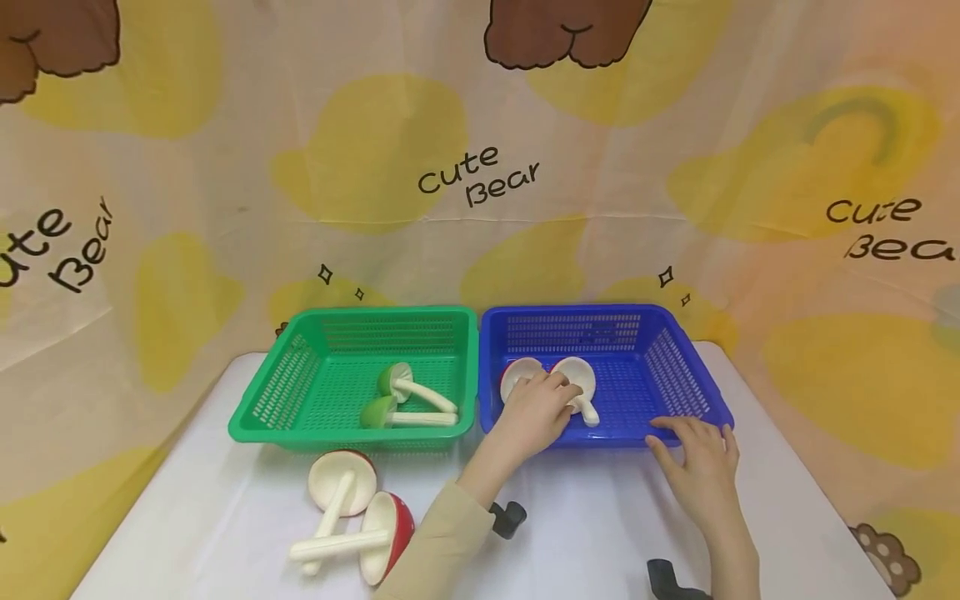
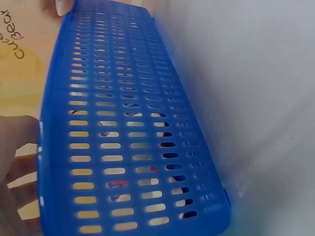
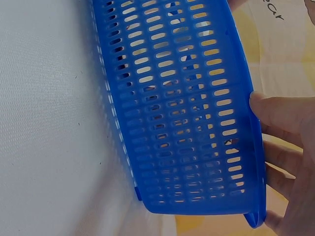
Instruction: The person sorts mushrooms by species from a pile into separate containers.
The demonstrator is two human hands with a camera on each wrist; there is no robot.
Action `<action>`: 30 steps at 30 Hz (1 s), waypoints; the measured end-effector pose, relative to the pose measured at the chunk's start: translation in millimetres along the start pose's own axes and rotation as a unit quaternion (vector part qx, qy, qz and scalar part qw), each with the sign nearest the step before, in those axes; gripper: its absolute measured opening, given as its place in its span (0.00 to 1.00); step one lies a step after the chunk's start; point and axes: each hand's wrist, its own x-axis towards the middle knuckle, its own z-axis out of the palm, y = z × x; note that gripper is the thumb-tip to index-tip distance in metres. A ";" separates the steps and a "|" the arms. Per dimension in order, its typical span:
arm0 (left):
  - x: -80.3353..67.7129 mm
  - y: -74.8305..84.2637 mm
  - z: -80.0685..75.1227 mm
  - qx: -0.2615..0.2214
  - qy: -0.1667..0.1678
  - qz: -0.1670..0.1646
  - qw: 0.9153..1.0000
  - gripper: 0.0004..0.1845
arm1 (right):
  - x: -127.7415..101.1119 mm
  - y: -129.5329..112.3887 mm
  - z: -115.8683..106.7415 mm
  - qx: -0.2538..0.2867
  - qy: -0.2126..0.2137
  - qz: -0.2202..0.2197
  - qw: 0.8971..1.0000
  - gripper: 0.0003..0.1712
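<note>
From the head camera, the left hand (image 1: 534, 410) reaches into the blue basket (image 1: 678, 327) at the table's (image 1: 592, 533) far edge, fingers curled over a red-capped toy mushroom (image 1: 520, 372) lying beside another mushroom (image 1: 579, 382). The right hand (image 1: 697, 462) rests relaxed on the basket's near rim.

The left wrist camera shows the basket's slotted wall, the hand at its rim.

The right wrist camera shows fingers (image 3: 280, 113) touching the rim.

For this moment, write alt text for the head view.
A left hand reaches into a blue basket onto two toy mushrooms, while the right hand rests on its front rim. Beside it, a green basket holds two green-capped mushrooms; two red-capped mushrooms lie on the white table.
</note>
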 end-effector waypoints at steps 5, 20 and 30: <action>-14.6 3.6 -1.9 0.000 0.036 -0.007 0.999 0.12 | -0.6 1.2 -0.7 -0.002 -0.002 0.000 1.000 0.12; -75.9 11.5 -19.1 0.024 0.106 -0.024 0.994 0.12 | -0.4 2.0 3.2 0.012 0.006 -0.009 1.000 0.12; -111.0 9.5 -24.9 0.050 0.088 -0.001 0.995 0.12 | 0.1 2.1 2.3 0.011 -0.002 -0.007 1.000 0.12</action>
